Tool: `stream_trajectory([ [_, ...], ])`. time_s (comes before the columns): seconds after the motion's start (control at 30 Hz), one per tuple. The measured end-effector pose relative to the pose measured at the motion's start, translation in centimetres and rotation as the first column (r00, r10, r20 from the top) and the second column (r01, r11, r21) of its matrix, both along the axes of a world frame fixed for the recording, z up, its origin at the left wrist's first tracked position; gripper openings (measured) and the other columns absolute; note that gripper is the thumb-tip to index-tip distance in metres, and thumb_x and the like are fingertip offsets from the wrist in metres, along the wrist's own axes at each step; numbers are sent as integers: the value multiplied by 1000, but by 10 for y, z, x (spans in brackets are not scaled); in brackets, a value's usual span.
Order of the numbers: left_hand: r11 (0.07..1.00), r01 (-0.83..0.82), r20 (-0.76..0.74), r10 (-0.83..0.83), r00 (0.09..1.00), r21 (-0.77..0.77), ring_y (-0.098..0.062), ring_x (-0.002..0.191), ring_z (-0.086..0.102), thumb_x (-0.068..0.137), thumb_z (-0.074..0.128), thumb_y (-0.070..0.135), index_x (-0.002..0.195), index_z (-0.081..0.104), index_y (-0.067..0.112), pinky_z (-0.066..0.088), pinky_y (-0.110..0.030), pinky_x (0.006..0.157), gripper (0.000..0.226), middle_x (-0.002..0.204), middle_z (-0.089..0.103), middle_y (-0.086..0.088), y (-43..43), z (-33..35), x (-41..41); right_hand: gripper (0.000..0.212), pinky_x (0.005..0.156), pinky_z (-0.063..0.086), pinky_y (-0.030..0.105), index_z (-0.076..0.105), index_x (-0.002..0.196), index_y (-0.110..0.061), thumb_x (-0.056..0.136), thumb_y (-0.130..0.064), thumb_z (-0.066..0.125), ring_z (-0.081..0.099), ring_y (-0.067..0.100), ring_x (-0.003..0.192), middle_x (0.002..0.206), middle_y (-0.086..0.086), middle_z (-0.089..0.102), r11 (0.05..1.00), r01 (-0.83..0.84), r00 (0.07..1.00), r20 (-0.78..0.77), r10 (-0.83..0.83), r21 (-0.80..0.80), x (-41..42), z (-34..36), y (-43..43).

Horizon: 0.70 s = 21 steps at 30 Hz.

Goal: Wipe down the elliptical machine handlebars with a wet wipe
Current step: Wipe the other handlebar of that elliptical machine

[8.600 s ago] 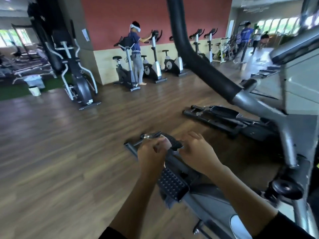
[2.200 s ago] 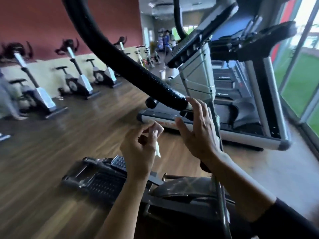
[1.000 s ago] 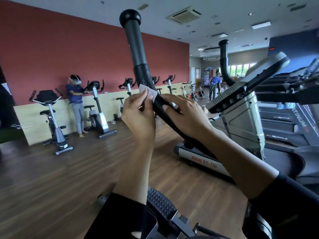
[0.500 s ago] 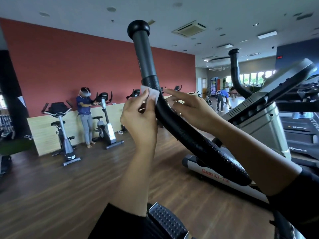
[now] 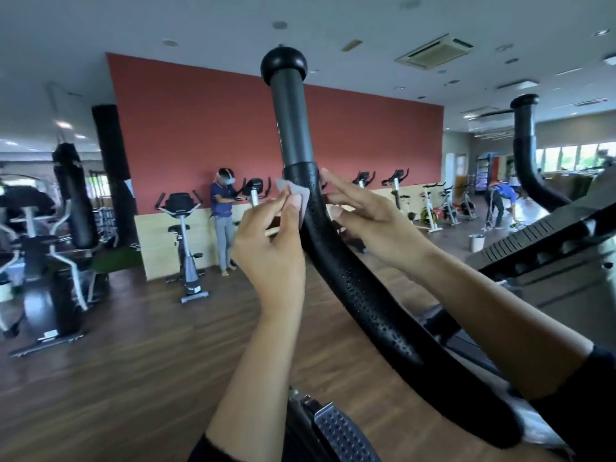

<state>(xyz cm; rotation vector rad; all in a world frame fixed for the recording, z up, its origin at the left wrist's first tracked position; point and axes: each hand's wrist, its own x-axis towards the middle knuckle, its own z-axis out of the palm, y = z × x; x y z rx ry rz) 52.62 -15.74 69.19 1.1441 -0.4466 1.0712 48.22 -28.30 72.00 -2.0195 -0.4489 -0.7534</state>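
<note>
A: What is seen nearest the camera?
B: A metal pedal [image 5: 343, 438] with a studded tread is seen at the bottom edge, between two forearms in dark sleeves.
A: How are the grips set?
B: The wet wipe [image 5: 294, 193], a thin pale sheet folded to a small flap, is pinched between the thumb and curled fingers of the left grip [image 5: 270, 248]. It is laid against the left side of the handlebar [image 5: 336, 268], just below the top of the foam. Nothing is grasped by the right grip [image 5: 370, 216], which is held spread. Its straight fingers [image 5: 333, 185] are set at the right side of the same bar, opposite the wipe; whether contact is made cannot be told.
A: What is the bar made of?
B: A long curved tube is shown, covered in black dimpled foam up to hand height. Above that a smooth grey section [image 5: 293, 128] is left bare, and it is topped by a round black cap [image 5: 283, 66].
A: And farther off?
B: To the right, a console [image 5: 550, 241] with a ribbed dark edge is seen from the side, and a second handlebar [image 5: 526, 155] is raised behind it. The floor [image 5: 133, 361] is laid in dark wood planks. An exercise bike [image 5: 183, 228] is stood before a red wall [image 5: 200, 128]; the label on its base is too small to be read. A person [image 5: 223, 208] in a blue shirt and white headset is stood beside it, and a white bucket [image 5: 476, 242] is set on the floor at far right
</note>
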Motion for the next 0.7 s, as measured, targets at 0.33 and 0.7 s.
stream_trajectory([
  [0.33,997,-73,-89,75,993,23,0,85,67,75,80,15,96,75,17,49,-14,77,21,92,73,9,-6,19,-19,52,95,43,12,45,132,-48,95,-13,57,58,-2,108,123,-18,58,972,-208,978,44,204,109,17,-6,-8],
  [0.7,955,-250,-118,270,956,157,-5,81,67,71,83,21,88,71,26,52,-23,80,21,86,71,5,-10,30,-25,55,99,49,41,49,131,-43,94,-2,53,62,9,82,116,-4,68,906,-361,932,71,354,223,27,-16,-10],
])
